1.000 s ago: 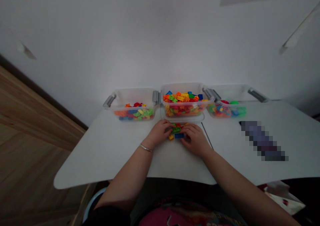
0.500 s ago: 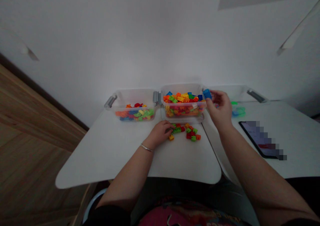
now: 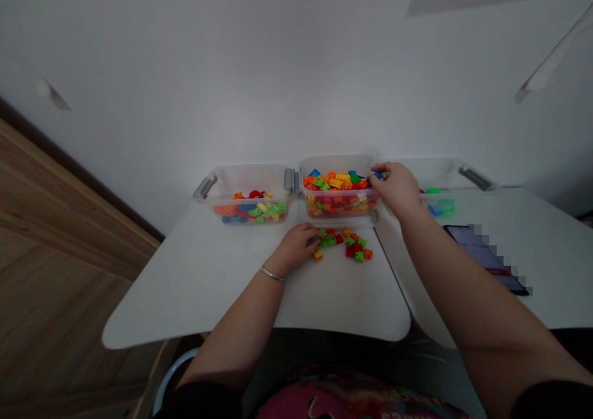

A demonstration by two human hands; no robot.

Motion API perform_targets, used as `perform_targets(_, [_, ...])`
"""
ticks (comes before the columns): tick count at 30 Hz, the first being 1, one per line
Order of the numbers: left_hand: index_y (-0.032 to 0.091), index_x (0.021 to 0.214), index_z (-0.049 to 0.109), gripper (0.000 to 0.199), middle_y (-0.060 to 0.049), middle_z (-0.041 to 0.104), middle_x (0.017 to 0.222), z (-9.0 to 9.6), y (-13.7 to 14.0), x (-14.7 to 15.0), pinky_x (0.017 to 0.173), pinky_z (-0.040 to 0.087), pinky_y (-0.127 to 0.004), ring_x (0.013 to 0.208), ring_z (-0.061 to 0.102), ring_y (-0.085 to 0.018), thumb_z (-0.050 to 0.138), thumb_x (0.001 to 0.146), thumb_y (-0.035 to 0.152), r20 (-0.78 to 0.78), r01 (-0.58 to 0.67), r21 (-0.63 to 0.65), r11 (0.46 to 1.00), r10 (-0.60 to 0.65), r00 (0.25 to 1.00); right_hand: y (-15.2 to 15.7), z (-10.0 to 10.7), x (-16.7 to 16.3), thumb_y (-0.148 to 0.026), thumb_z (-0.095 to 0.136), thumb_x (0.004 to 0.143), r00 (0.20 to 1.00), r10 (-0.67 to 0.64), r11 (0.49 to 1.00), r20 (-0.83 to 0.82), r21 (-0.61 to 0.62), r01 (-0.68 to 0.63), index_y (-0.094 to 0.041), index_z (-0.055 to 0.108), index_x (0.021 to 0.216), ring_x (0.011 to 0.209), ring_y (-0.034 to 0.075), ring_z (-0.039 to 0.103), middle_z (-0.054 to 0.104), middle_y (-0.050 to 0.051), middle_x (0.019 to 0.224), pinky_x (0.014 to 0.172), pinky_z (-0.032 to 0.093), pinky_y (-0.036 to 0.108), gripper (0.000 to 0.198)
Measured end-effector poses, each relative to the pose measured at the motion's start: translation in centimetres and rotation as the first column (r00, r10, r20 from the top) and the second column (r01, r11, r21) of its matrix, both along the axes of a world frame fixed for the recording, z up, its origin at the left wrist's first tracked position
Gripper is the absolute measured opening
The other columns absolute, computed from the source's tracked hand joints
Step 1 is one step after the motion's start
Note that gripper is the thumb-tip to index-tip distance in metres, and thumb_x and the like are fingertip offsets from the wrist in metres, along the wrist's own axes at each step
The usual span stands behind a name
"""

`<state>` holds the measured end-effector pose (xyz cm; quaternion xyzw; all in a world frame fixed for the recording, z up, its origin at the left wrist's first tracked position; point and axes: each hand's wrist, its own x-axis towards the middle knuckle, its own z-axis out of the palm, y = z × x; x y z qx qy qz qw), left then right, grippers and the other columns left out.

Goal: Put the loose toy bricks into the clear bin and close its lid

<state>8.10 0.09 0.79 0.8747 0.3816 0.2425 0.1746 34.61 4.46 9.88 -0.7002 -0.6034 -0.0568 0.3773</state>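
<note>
My left hand (image 3: pixel 299 245) rests on the white table with fingers loosely bent and apart, the tips touching the edge of a small pile of green and red toy bricks (image 3: pixel 330 239). A yellow brick (image 3: pixel 317 255) lies just below its fingers. My right hand (image 3: pixel 399 187) is at the right rim of the middle clear plastic box (image 3: pixel 343 212), which is filled with mixed-colour bricks (image 3: pixel 340 181). Its thumb and fingers pinch a blue brick (image 3: pixel 378 175), partly hidden by the hand. Another cluster of red, green and orange bricks (image 3: pixel 356 246) lies in front of the box.
A clear box (image 3: pixel 245 175) with fewer bricks stands on the left. Behind my right hand, another clear box (image 3: pixel 445 167) holds green and blue pieces. A phone (image 3: pixel 486 255) lies on the right tabletop. A wall rises behind the boxes; wooden furniture (image 3: pixel 60 221) is at left.
My right hand has moved left and slightly inward over the middle box's rim, carrying the blue brick, which is now more hidden. My left hand has stayed in place.
</note>
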Motion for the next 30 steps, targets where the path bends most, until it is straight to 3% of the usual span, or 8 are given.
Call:
perform_targets(7, [0.018, 0.101, 0.071, 0.022, -0.008, 0.066, 0.1, -0.3, 0.0, -0.1, 0.091, 0.051, -0.034, 0.094, 0.061, -0.018, 0.058, 0.084, 0.014, 0.017, 0.003, 0.011, 1.0, -0.004, 1.0, -0.9, -0.5, -0.1, -0.034, 0.057, 0.077, 0.995, 0.096, 0.992, 0.037, 0.076, -0.098, -0.016, 0.069, 0.102, 0.094, 0.029, 0.059, 0.067, 0.014, 0.1, 0.087, 0.045, 0.047, 0.033])
perform_targets(13, [0.018, 0.103, 0.07, 0.023, -0.008, 0.066, 0.101, -0.1, 0.0, -0.1, 0.09, 0.051, -0.035, 0.094, 0.061, -0.019, 0.058, 0.083, 0.014, 0.011, -0.002, 0.018, 1.0, 0.002, 1.0, -5.4, -0.3, -2.4, -0.029, 0.051, 0.083, 0.985, 0.155, 0.928, 0.078, 0.329, -0.172, -0.022, 0.063, 0.105, 0.105, 0.028, 0.057, 0.066, 0.01, 0.108, 0.095, 0.04, 0.048, 0.026])
perform_targets(15, [0.018, 0.103, 0.069, 0.023, -0.008, 0.066, 0.101, -0.1, 0.0, -0.1, 0.09, 0.051, -0.035, 0.095, 0.061, -0.019, 0.057, 0.084, 0.014, 0.022, -0.012, 0.027, 1.0, 0.012, 1.0, -6.8, -0.9, -3.3, -0.03, 0.049, 0.086, 0.973, 0.212, 0.91, 0.088, 0.344, -0.23, -0.024, 0.063, 0.101, 0.103, 0.027, 0.058, 0.067, 0.008, 0.105, 0.094, 0.041, 0.046, 0.022])
perform_targets(18, [0.019, 0.102, 0.07, 0.023, -0.007, 0.066, 0.099, -0.2, 0.2, -0.1, 0.089, 0.051, -0.035, 0.093, 0.061, -0.019, 0.055, 0.085, 0.014, 0.022, -0.032, 0.04, 0.999, 0.031, 0.999, -7.8, -3.1, -4.4, -0.028, 0.048, 0.087, 0.931, 0.355, 0.89, 0.083, 0.273, -0.364, -0.024, 0.065, 0.092, 0.095, 0.025, 0.061, 0.069, 0.007, 0.095, 0.09, 0.044, 0.043, 0.019])
perform_targets(22, [0.017, 0.102, 0.07, 0.023, -0.007, 0.067, 0.096, -0.3, 0.4, -0.1, 0.09, 0.05, -0.035, 0.092, 0.061, -0.019, 0.056, 0.085, 0.014, 0.022, -0.069, 0.046, 0.997, 0.068, 0.997, -8.2, -7.0, -5.6, -0.023, 0.055, 0.082, 0.863, 0.492, 0.863, 0.112, 0.072, -0.501, -0.022, 0.068, 0.092, 0.093, 0.025, 0.06, 0.071, 0.007, 0.094, 0.088, 0.047, 0.042, 0.017])
perform_targets(25, [0.016, 0.101, 0.07, 0.022, -0.008, 0.068, 0.096, -0.3, 0.3, -0.1, 0.09, 0.05, -0.036, 0.092, 0.061, -0.019, 0.056, 0.084, 0.014, 0.031, -0.088, 0.039, 0.995, 0.087, 0.996, -8.6, -9.1, -6.1, -0.019, 0.058, 0.08, 0.832, 0.523, 0.85, 0.187, -0.044, -0.525, -0.021, 0.069, 0.102, 0.098, 0.027, 0.058, 0.071, 0.008, 0.102, 0.091, 0.046, 0.043, 0.024])
perform_targets(30, [0.017, 0.103, 0.07, 0.024, -0.008, 0.069, 0.099, -0.2, 0.3, 0.0, 0.091, 0.05, -0.036, 0.094, 0.062, -0.02, 0.056, 0.084, 0.015, 0.022, -0.102, 0.037, 0.994, 0.101, 0.995, -8.9, -10.2, -6.4, -0.018, 0.059, 0.079, 0.822, 0.515, 0.855, 0.242, -0.083, -0.512, -0.02, 0.066, 0.112, 0.104, 0.029, 0.055, 0.069, 0.008, 0.11, 0.094, 0.045, 0.046, 0.034])
